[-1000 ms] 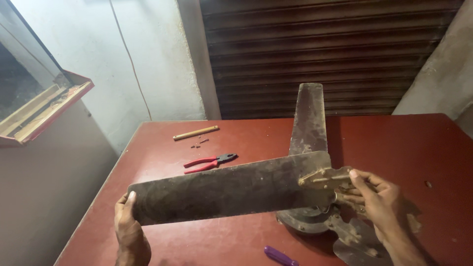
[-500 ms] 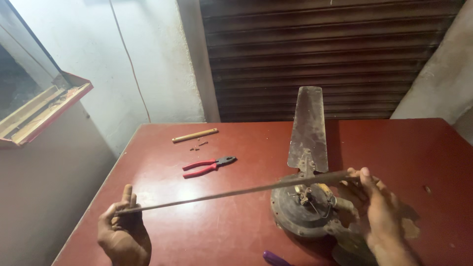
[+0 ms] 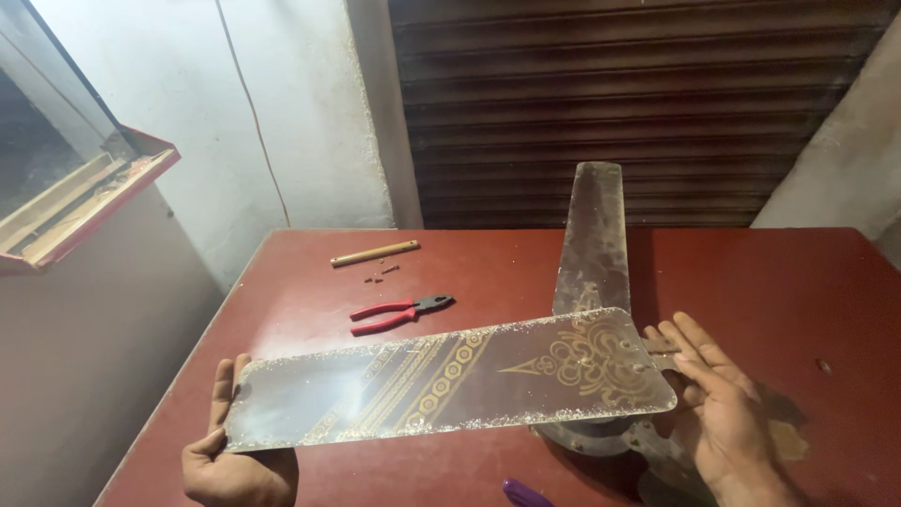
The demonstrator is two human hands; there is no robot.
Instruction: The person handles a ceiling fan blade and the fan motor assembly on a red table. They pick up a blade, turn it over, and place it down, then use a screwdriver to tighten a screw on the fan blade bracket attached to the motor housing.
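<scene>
Both hands are holding a patterned fan blade (image 3: 450, 385) flat above the red surface (image 3: 751, 282), the left hand (image 3: 230, 451) gripping its outer end, the right hand (image 3: 718, 404) pressing open-fingered at its inner end over the fan motor (image 3: 601, 437), with red pliers (image 3: 399, 313) lying beyond the blade.

Fan blade turned face up
The dusty fan blade (image 3: 450, 380), gold-patterned and glossy, lies flat and lengthwise, held above the red table.
</scene>
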